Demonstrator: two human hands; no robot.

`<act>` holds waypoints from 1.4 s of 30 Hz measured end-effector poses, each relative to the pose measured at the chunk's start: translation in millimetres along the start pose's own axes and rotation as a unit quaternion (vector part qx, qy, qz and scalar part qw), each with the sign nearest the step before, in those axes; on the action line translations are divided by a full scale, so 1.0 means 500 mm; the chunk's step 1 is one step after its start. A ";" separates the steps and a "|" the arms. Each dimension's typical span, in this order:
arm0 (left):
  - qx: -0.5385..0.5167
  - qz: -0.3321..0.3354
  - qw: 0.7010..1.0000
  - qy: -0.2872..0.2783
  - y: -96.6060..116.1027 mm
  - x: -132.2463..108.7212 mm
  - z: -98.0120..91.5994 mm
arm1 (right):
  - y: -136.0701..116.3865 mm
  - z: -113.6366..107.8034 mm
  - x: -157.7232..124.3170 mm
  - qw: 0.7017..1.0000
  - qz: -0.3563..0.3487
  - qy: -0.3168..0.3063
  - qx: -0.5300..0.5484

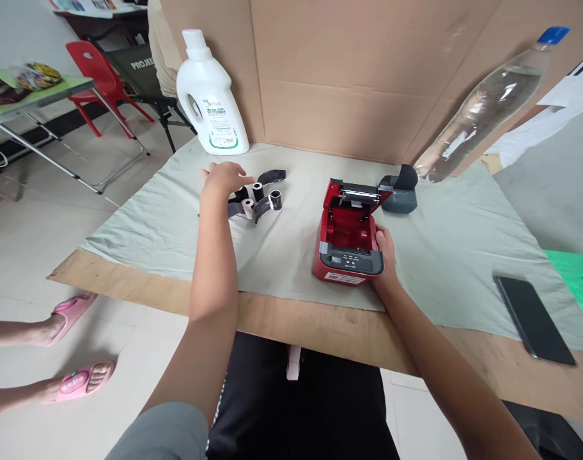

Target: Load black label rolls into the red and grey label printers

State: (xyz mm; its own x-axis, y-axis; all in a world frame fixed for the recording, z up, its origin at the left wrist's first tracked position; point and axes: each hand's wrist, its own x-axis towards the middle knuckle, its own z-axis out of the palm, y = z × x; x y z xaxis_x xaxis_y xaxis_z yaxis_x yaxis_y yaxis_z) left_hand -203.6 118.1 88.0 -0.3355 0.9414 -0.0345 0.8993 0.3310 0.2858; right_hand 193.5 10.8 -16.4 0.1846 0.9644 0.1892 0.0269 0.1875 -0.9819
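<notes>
A red label printer stands near the front of the cloth, its lid raised and its red inner bay exposed. My right hand grips the printer's right side, with most of the fingers hidden behind it. Over at the left, my left hand hovers above a group of small rolls, fingers stretched out and nothing visible in them. Among these are a black roll with a loose strip, a white-ended roll and another dark roll. My wrist and forearm cover part of the group.
Behind the printer sits a dark grey device. A white detergent bottle and a tall clear water bottle stand before a cardboard panel. A phone lies at the right edge. Another person's feet in pink slippers are at the left.
</notes>
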 end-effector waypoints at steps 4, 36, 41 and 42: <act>-0.051 -0.017 0.999 0.007 -0.053 0.014 -0.012 | 0.000 0.000 0.000 1.000 0.007 -0.004 0.001; -0.055 0.480 0.874 0.050 0.274 -0.391 -0.090 | -0.388 0.041 -0.003 0.920 -0.109 -0.231 -0.296; 0.043 0.494 0.865 0.078 0.292 -0.411 -0.078 | -0.377 0.065 0.017 0.890 -0.064 -0.277 -0.356; 0.054 0.497 0.862 0.082 0.296 -0.409 -0.076 | -0.371 0.064 0.018 0.891 -0.065 -0.277 -0.355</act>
State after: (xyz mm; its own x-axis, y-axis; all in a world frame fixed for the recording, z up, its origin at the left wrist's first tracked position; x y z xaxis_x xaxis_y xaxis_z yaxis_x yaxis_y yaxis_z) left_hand -12.8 -27.9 173.9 0.5889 0.7446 0.3144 0.7832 -0.6217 0.0054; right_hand 158.6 -9.4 167.7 -0.3721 0.9244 0.0834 0.6639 0.3279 -0.6721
